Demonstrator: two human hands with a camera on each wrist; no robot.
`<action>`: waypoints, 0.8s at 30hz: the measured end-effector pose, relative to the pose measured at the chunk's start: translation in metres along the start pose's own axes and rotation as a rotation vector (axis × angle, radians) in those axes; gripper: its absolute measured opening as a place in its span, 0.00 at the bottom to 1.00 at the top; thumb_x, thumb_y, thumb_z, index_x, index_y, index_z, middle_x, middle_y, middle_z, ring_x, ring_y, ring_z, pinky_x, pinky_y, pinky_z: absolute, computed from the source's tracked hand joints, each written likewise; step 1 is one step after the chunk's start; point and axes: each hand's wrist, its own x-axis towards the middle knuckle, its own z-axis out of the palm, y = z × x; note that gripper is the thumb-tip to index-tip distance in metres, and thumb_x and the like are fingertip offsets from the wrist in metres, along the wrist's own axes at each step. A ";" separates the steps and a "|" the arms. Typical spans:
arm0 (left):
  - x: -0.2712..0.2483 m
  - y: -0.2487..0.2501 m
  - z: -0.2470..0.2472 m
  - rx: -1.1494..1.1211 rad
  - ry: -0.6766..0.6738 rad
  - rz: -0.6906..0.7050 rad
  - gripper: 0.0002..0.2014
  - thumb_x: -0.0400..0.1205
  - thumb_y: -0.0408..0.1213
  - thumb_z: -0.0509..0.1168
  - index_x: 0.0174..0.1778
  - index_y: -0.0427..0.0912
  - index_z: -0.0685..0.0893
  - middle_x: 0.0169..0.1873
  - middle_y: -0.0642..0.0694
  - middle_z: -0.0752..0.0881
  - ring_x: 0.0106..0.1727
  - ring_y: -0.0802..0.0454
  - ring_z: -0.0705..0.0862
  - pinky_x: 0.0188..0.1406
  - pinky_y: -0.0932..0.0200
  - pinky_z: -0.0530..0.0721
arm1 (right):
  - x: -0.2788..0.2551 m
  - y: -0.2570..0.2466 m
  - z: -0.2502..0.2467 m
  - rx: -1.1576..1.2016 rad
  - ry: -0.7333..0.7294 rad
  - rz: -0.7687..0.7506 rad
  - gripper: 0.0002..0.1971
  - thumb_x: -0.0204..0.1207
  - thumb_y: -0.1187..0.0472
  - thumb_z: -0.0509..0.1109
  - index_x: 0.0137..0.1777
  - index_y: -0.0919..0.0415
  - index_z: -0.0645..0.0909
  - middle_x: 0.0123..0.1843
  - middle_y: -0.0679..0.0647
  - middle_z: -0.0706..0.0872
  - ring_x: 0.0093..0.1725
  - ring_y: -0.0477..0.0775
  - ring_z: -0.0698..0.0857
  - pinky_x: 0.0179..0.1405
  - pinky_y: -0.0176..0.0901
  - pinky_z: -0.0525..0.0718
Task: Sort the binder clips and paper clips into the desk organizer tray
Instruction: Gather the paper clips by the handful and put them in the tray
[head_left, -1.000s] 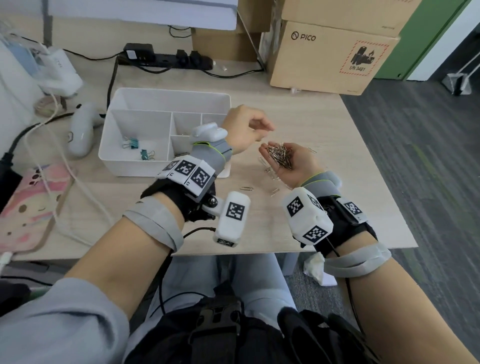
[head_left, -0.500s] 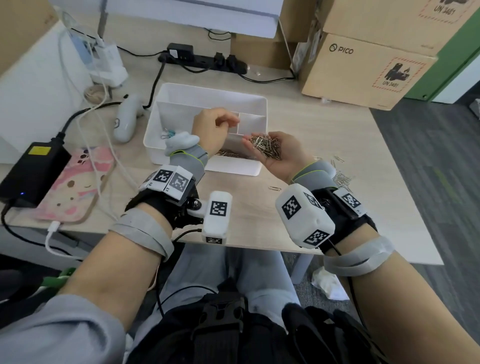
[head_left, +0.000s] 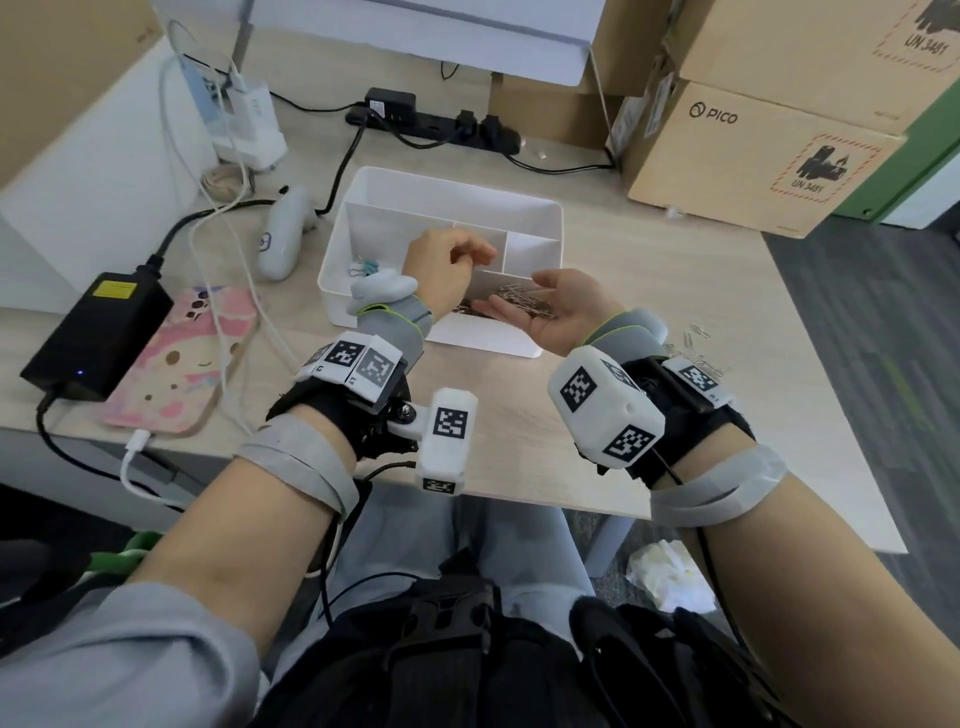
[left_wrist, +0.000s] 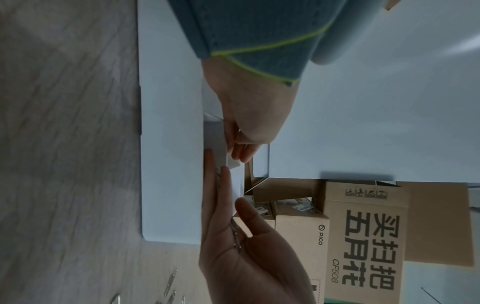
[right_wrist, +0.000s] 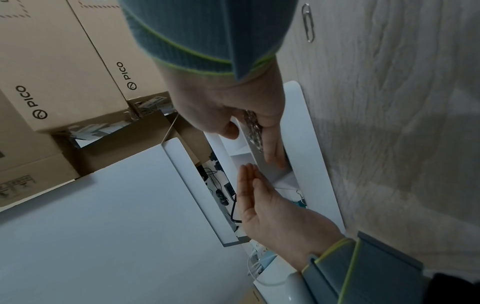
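Paper clips (head_left: 522, 304): silver heap in the right palm, over the near front compartment of the tray; more already in that compartment under the hands. Loose strays (head_left: 698, 349) on the desk beside the right wrist.
Binder clips (head_left: 366, 268): teal, few, in the tray's large left compartment.
Tray (head_left: 535, 208): white, divided, mid-desk; two small right compartments at the back.
Right hand (head_left: 558, 312): palm up, flat, fingers spread and extended, tilted toward the tray, carrying the heap; nothing pinched.
Left hand (head_left: 441, 267): above the tray's middle, fingers loosely curled, just beside the right fingertips; no clip seen between its fingers.
Desk (head_left: 649, 270): light wood.
Controller (head_left: 280, 241): white, left of the tray.
Phone (head_left: 182, 358): pink case, near left edge, white cable plugged in.
Adapter (head_left: 98, 332): black brick, beside the phone.
Power strip (head_left: 431, 122): black, behind the tray.
Boxes (head_left: 753, 156): cardboard, marked PICO, far right.
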 end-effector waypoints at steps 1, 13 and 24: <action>0.000 0.000 0.000 0.001 0.001 -0.002 0.18 0.76 0.19 0.54 0.49 0.34 0.88 0.49 0.38 0.90 0.49 0.53 0.85 0.42 0.88 0.72 | -0.002 -0.001 0.000 -0.020 -0.005 0.008 0.23 0.86 0.62 0.49 0.76 0.78 0.57 0.74 0.77 0.67 0.70 0.78 0.74 0.58 0.50 0.84; -0.004 0.002 0.001 0.024 -0.009 0.007 0.17 0.76 0.20 0.55 0.48 0.35 0.88 0.48 0.40 0.90 0.45 0.56 0.82 0.36 0.86 0.73 | -0.010 -0.004 -0.003 -0.196 0.069 -0.078 0.25 0.83 0.60 0.56 0.72 0.82 0.64 0.70 0.77 0.73 0.62 0.76 0.81 0.36 0.45 0.89; -0.012 0.026 0.021 -0.006 -0.075 0.083 0.15 0.77 0.21 0.56 0.47 0.35 0.88 0.47 0.44 0.88 0.49 0.57 0.81 0.42 0.88 0.72 | -0.027 -0.007 -0.032 -0.270 0.066 -0.259 0.11 0.81 0.64 0.57 0.46 0.70 0.78 0.45 0.64 0.86 0.39 0.62 0.88 0.39 0.45 0.90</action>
